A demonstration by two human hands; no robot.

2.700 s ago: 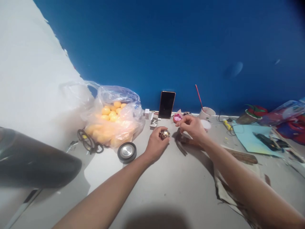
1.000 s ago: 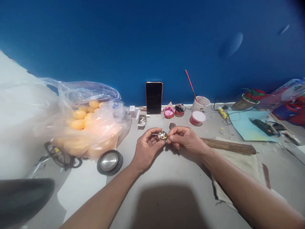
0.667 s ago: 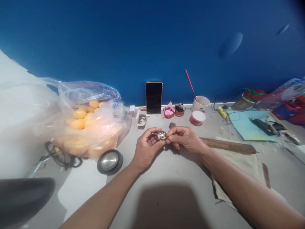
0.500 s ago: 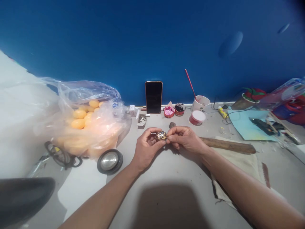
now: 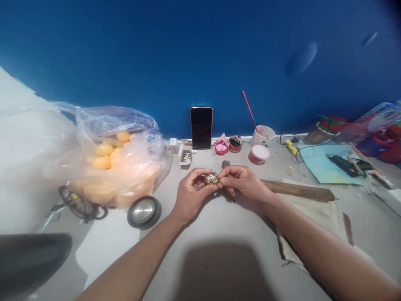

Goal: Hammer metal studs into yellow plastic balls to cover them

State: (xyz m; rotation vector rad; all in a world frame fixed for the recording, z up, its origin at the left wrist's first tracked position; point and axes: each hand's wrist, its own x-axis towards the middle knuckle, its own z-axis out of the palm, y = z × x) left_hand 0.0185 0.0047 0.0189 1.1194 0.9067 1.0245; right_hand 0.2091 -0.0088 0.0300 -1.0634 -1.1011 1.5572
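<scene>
Blue wall (image 5: 140, 62) fills the background, meeting the back edge of a grey surface (image 5: 166, 267). Well forward of that edge, near the middle of the surface, a small shiny ball (image 5: 211, 178) sits between the person's two hands. The left hand (image 5: 190, 195) grasps it from the left, fingers curled around its far side and thumb along the near side. From the right, the right hand (image 5: 242, 184) brings its thumb and forefinger together at the ball; whether they grip it, pinch something tiny or only touch it cannot be told. Nor can one tell whether the ball rests on the surface.

Fingers cover both ends of the ball, and its speckled markings are too small to read. Behind the right hand, a hammer (image 5: 297, 190) is partly hidden; its wooden handle points toward the right edge, across a cloth (image 5: 313, 217) that the right forearm partly covers. At the lower left, a dark object (image 5: 31, 263) is cut off by the frame. Cloudy plastic blurs the yellow balls (image 5: 104, 149) inside a bag (image 5: 147, 121) near the back left.
</scene>
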